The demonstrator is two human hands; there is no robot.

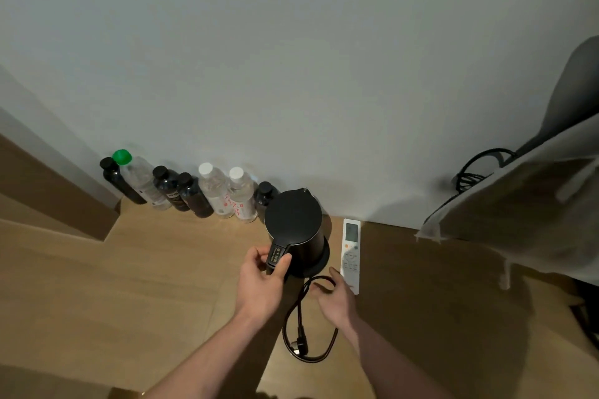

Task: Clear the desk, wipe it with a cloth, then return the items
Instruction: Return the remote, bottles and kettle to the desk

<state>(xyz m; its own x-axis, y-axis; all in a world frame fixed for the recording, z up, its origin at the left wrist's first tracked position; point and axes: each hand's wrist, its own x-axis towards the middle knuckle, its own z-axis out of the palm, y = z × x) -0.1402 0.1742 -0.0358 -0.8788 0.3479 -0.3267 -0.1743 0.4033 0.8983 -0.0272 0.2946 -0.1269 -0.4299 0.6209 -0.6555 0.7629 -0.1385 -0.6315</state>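
A black electric kettle (296, 223) stands on its round base on the wooden desk (146, 285), near the wall. My left hand (261, 282) grips the kettle's handle, thumb on one side and fingers on the other. The kettle's black power cord (293, 317) loops over the desk towards me and ends in a plug. My right hand (335, 296) rests on the desk by the cord's loop, fingers loosely bent and touching the cord near the base. A white remote control (351, 253) lies flat just right of the kettle.
Several bottles (214, 191), some dark and some clear, stand in a row against the wall behind the kettle. A white cloth or garment (518, 204) hangs over the desk's right side, with a black cable (476, 168) behind it. A step in the desk sits at left.
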